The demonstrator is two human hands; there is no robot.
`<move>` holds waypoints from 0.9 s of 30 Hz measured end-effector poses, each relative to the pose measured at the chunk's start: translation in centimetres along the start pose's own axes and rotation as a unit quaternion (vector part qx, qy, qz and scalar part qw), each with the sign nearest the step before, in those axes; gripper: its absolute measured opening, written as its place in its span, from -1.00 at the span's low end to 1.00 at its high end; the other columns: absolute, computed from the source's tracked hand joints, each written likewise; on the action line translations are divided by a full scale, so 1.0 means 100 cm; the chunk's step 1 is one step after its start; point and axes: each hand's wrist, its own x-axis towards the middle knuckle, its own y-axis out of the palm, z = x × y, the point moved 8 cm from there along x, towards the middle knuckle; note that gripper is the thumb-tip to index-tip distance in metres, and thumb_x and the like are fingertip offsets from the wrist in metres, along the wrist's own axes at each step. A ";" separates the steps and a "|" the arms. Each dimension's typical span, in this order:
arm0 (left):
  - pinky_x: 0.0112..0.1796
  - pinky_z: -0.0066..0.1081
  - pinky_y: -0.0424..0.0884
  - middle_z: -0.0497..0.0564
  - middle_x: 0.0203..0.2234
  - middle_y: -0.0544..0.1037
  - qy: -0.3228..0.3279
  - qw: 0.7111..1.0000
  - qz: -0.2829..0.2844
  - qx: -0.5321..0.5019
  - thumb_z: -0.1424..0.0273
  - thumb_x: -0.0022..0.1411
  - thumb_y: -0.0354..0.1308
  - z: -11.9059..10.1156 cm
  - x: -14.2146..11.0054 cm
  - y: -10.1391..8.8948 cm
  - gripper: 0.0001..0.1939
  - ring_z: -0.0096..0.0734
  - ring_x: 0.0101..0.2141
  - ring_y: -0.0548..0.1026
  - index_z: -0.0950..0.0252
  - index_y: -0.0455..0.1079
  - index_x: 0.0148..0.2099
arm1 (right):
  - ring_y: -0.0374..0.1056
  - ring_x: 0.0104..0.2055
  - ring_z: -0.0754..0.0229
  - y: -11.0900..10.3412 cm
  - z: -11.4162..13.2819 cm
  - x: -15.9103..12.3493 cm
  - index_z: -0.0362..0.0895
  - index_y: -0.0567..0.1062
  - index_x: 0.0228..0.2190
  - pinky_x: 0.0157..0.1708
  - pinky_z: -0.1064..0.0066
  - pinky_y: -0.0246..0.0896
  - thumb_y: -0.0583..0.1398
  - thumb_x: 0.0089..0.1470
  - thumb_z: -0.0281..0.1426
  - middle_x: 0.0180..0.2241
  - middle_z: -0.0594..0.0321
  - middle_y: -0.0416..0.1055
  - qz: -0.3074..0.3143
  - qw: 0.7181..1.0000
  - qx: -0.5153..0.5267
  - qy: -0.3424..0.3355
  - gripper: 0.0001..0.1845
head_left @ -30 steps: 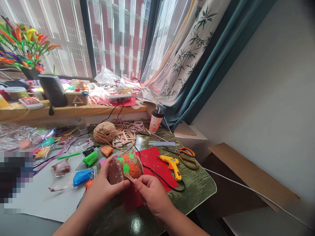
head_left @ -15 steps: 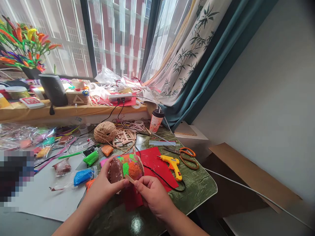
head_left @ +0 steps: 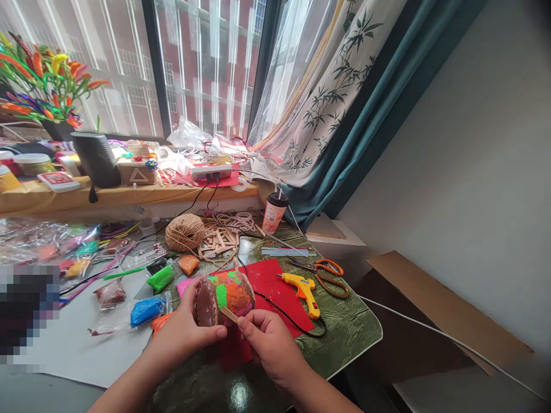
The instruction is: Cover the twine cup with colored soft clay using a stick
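My left hand [head_left: 189, 321] grips a clay-covered cylinder [head_left: 237, 297] from its left side, thumb underneath and fingers behind. Its brown flat end faces left, and patches of orange, green and pink cover the curved side. Between thumb and fingers, my right hand [head_left: 267, 338] pinches a wooden craft stick [head_left: 229, 314]. The stick's tip lies against or just in front of the cylinder near the green patch; contact is hard to tell. Beneath them is a sheet of red paper [head_left: 269, 281].
A yellow glue gun [head_left: 303, 292] with a black cord and orange-handled scissors [head_left: 329, 278] lie to the right. Bags of blue clay [head_left: 147, 311] and green clay [head_left: 160, 278] sit left. Behind are a twine ball [head_left: 185, 232], craft sticks [head_left: 218, 240] and a lidded cup [head_left: 274, 213].
The cylinder has turned slightly in my left hand and sits a little further right. The stick has shifted slightly along the cylinder's lower side. Both hands keep their holds.
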 end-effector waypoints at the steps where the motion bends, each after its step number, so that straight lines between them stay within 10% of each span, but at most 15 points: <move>1: 0.27 0.04 0.45 0.50 0.47 0.25 0.006 1.000 0.000 0.010 -0.06 -0.33 0.62 0.000 0.000 0.000 0.44 0.37 0.37 0.38 0.28 0.08 0.51 | -0.03 -0.56 0.34 0.000 0.001 -0.001 -0.11 0.45 -0.54 -0.56 0.43 -0.17 0.40 -0.13 0.37 -0.62 0.42 0.19 -0.001 1.000 0.000 -0.002 -0.22; 14: 0.25 0.07 0.47 0.47 0.38 0.40 0.014 0.997 -0.017 -0.073 0.10 -0.13 0.63 0.007 0.002 0.003 0.31 0.28 0.30 0.49 0.23 0.04 0.54 | 0.12 -0.53 0.28 0.008 -0.009 -0.005 -0.11 0.48 -0.49 -0.53 0.44 -0.03 0.36 -0.09 0.40 -0.57 0.33 0.32 -0.011 1.000 0.020 -0.001 -0.21; 27: 0.22 0.09 0.50 0.34 0.38 0.40 0.081 0.994 -0.067 -0.009 0.13 -0.07 0.61 -0.031 -0.008 -0.012 0.27 0.20 0.24 0.55 0.10 -0.02 0.54 | -0.17 -0.67 0.39 0.011 0.023 -0.006 -0.06 0.38 -0.48 -0.65 0.46 -0.25 0.37 -0.15 0.41 -0.71 0.59 0.02 -0.003 0.996 0.090 -0.006 -0.21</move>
